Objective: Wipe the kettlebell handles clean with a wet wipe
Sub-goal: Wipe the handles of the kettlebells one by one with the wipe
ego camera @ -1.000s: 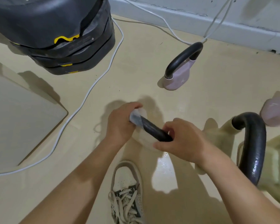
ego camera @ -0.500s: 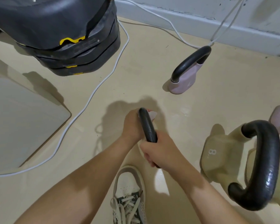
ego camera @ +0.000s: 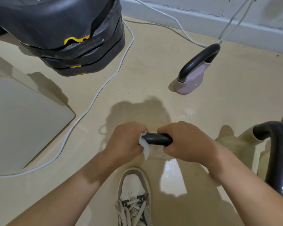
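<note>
A black kettlebell handle (ego camera: 158, 139) lies crosswise between my two hands, low in the middle of the view. My left hand (ego camera: 126, 141) grips its left end with a white wet wipe (ego camera: 145, 145) wrapped round it; a tail of the wipe hangs down. My right hand (ego camera: 186, 141) grips the handle's right end. The kettlebell's body is hidden under my hands. A pale yellow kettlebell (ego camera: 235, 144) with a thick black handle (ego camera: 281, 154) stands at the right.
A small pink kettlebell (ego camera: 191, 80) with a black handle stands further back. Stacked black weights with yellow marks (ego camera: 72, 39) sit upper left, a pale flat mat (ego camera: 20, 121) at the left, a white cable (ego camera: 95, 101) across the floor, my shoe (ego camera: 134, 196) below.
The handle has turned from pointing away from me to lying crosswise. My left hand with the wipe is now at its left end, my right hand at its right end.
</note>
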Available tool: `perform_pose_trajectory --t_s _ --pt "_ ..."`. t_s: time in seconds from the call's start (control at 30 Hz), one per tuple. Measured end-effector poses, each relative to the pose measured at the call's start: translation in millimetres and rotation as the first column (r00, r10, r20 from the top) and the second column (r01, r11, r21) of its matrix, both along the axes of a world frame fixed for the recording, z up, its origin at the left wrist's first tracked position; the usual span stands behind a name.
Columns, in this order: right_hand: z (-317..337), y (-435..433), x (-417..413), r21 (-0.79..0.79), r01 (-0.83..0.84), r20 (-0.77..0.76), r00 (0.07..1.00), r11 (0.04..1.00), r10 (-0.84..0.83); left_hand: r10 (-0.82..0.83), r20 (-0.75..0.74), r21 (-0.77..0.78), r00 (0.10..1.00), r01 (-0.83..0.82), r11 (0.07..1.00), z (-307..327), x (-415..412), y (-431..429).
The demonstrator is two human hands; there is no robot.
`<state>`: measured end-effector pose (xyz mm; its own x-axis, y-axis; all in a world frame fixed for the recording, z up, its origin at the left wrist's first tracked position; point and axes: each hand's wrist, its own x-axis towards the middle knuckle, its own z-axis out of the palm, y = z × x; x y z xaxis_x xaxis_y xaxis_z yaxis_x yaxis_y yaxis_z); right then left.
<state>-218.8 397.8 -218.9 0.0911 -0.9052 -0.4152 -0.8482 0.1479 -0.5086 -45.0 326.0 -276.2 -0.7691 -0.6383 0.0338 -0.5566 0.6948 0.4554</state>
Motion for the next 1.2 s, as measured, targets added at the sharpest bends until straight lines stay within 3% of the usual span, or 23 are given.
perform_pose_trajectory --t_s 0.13,0.23,0.27,0.37,0.43,0.53,0.6,0.7,0.73,0.8,0.87,0.97,1.03,1.1,1.2 --pt "-5 -11 -10 -0.213 -0.049 -0.134 0.991 0.976 0.021 0.077 0.014 0.062 0.997 -0.078 0.995 12 -13 8" --pt "-13 -11 -19 -0.312 -0.076 -0.107 0.993 0.947 0.044 0.234 0.058 0.38 0.971 -0.238 0.894 10 -29 23" --pt "-15 -9 -22 -0.319 -0.056 -0.093 0.995 0.946 0.028 0.239 0.091 0.423 0.967 -0.255 0.87 11 -33 26" --pt "-21 5 -22 -0.304 0.122 -0.014 0.991 0.945 -0.132 0.086 0.197 0.346 0.977 -0.151 0.926 18 -47 28" --pt "-15 20 -16 -0.25 0.351 0.18 0.933 0.903 -0.313 0.017 0.304 0.29 0.953 -0.11 0.951 24 -57 26" --pt "-1 35 -17 -0.102 0.738 0.532 0.607 0.667 -0.59 0.047 0.462 0.261 0.886 -0.186 0.947 36 -72 21" --pt "5 43 -20 0.074 0.823 0.655 0.385 0.563 -0.65 0.056 0.481 0.239 0.875 -0.192 0.952 43 -81 20" --pt "6 54 -4 0.322 0.817 0.647 0.18 0.479 -0.741 -0.01 0.402 0.238 0.916 -0.094 0.967 49 -81 22" --pt "3 57 2 0.358 0.822 0.643 0.126 0.442 -0.756 -0.074 0.378 0.283 0.923 -0.039 0.958 49 -78 23" --pt "-1 60 15 0.436 0.824 0.661 -0.021 0.361 -0.75 -0.073 0.296 0.468 0.952 -0.078 0.88 52 -65 21" --pt "-6 61 23 0.577 0.763 0.681 -0.252 0.291 -0.688 0.05 0.19 0.659 0.981 -0.165 0.734 59 -49 20" --pt "-15 61 24 0.757 0.585 0.631 -0.542 0.29 -0.555 0.341 -0.016 0.772 0.94 -0.205 0.602 64 -27 27" --pt "-21 60 24 0.83 0.474 0.555 -0.639 0.295 -0.533 0.433 -0.092 0.739 0.897 -0.229 0.633 65 -23 35" --pt "-25 59 25 0.858 0.432 0.513 -0.677 0.279 -0.528 0.436 -0.113 0.698 0.893 -0.241 0.674 60 -23 43" --pt "-26 48 28 0.828 0.532 0.538 -0.667 0.176 -0.516 0.457 -0.131 0.689 0.88 -0.251 0.68 56 -26 46"
